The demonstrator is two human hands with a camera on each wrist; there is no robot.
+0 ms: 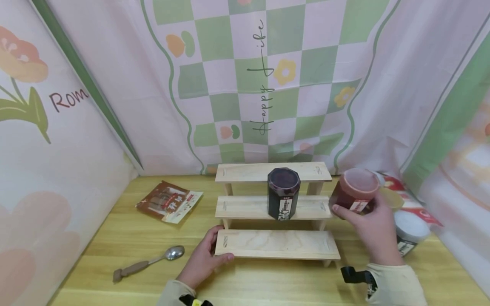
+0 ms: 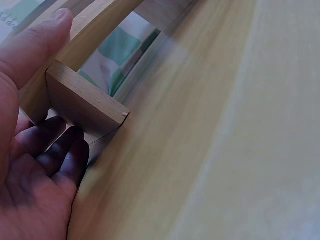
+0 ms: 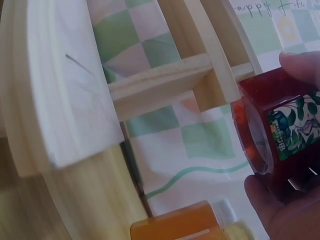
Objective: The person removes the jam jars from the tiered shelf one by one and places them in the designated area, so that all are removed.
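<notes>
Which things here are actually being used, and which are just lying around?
In use:
right hand gripping the red jar
left hand holding the wooden step shelf
dark jar on its middle step

Lying about:
spoon
snack packet
white-lidded jar

A pale wooden tabletop (image 1: 115, 238) fills the near scene. A green-and-white checked cloth (image 1: 264, 80) with flowers hangs at the far side. Pink flowered sheets (image 1: 46, 127) close the left and right.
</notes>
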